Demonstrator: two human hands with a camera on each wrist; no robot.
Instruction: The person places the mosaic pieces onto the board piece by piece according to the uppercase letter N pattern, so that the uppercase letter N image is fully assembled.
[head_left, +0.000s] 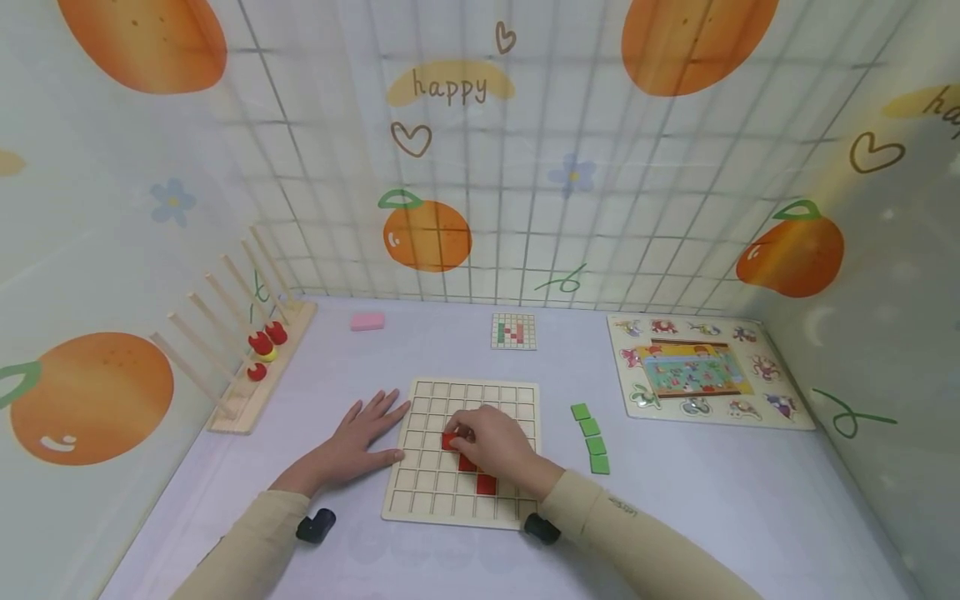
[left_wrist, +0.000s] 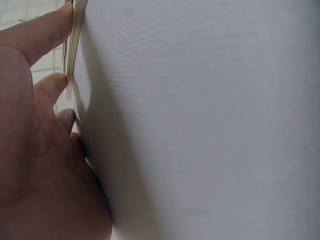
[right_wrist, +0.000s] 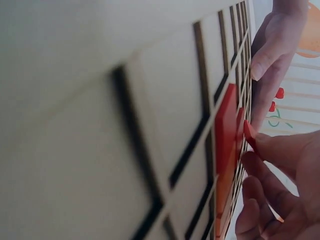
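Observation:
A wooden board with a square grid lies flat in the middle of the table. Thumb and fingers of my right hand pinch a small red square tile over the grid; the right wrist view shows that tile tilted on its edge. More red tiles sit in grid squares in a diagonal line, partly covered by the hand. Fingers spread, my left hand rests on the table, its fingertips touching the board's left edge. In the left wrist view, the left hand's fingers meet the board's side.
Several green square tiles form a curved row right of the board. Behind it lies a small patterned grid card, with a pink block farther left. A wooden peg rack with red beads stands left; a picture puzzle board lies right.

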